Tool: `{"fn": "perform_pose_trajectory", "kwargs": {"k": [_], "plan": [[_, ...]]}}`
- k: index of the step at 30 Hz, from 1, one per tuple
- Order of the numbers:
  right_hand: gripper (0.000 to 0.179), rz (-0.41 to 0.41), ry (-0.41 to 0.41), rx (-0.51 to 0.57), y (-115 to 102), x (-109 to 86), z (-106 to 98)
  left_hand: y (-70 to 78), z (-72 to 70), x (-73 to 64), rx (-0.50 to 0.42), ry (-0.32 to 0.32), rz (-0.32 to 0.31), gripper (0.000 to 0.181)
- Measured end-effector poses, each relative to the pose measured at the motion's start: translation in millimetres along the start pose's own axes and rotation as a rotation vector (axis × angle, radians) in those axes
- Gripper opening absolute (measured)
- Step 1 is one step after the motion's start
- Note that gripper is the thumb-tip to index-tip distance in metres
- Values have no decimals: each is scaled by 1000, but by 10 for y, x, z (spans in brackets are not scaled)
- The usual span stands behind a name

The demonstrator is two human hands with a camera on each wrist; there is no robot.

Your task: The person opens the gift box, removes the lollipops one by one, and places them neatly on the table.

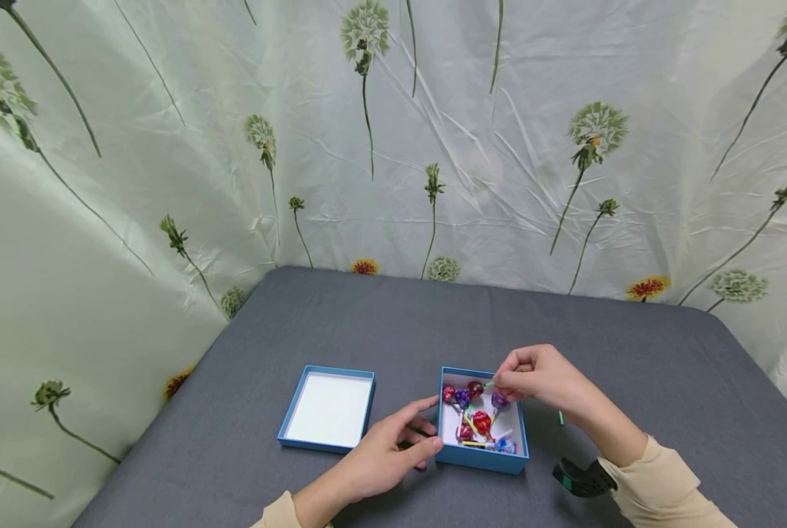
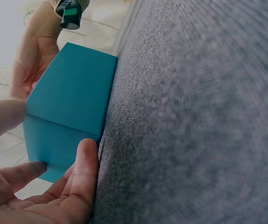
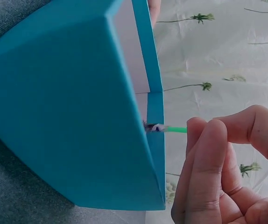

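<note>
A blue box (image 1: pixel 482 458) with a white inside stands on the table and holds several wrapped lollipops, among them a red one (image 1: pixel 482 422) and a purple one (image 1: pixel 499 400). Over its right rim, my right hand (image 1: pixel 541 378) pinches the green stick (image 3: pixel 175 129) of a lollipop between thumb and fingertips. That lollipop's dark red head (image 1: pixel 475 389) is inside the box near the back wall. My left hand (image 1: pixel 393 447) rests against the box's left side, thumb at the near left corner. In the left wrist view its fingertips (image 2: pixel 86 151) touch the blue outer wall.
Left of the box lies a shallow blue-edged lid (image 1: pixel 327 408), its white inside facing up. A short green stick (image 1: pixel 561 418) shows on the grey tabletop (image 1: pixel 393 315), beside my right forearm. Behind the table hangs a flower-printed curtain (image 1: pixel 472 169).
</note>
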State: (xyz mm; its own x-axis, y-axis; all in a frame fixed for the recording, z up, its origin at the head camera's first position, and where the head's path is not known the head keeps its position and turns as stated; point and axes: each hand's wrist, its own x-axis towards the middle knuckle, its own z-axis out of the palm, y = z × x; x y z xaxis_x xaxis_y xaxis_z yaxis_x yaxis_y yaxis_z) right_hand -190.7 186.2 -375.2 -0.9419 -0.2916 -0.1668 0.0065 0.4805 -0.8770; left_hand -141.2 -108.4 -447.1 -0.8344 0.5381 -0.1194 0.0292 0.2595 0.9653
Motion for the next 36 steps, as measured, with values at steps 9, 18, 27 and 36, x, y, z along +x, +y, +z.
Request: {"fn": "perform_pose_trajectory", "kwargs": {"k": [9, 18, 27, 36], "plan": [[14, 14, 18, 9, 51, -43, -26, 1, 5, -3, -1, 2, -10, 58], [15, 3, 12, 62, 81, -82, -74, 0, 3, 0, -4, -2, -8, 58], [12, 17, 21, 101, 105, -145, -143, -7, 6, 2, -5, 2, -3, 58], [15, 3, 35, 113, 135, -206, -216, -5, 4, -1, -10, 1, 0, 57]]}}
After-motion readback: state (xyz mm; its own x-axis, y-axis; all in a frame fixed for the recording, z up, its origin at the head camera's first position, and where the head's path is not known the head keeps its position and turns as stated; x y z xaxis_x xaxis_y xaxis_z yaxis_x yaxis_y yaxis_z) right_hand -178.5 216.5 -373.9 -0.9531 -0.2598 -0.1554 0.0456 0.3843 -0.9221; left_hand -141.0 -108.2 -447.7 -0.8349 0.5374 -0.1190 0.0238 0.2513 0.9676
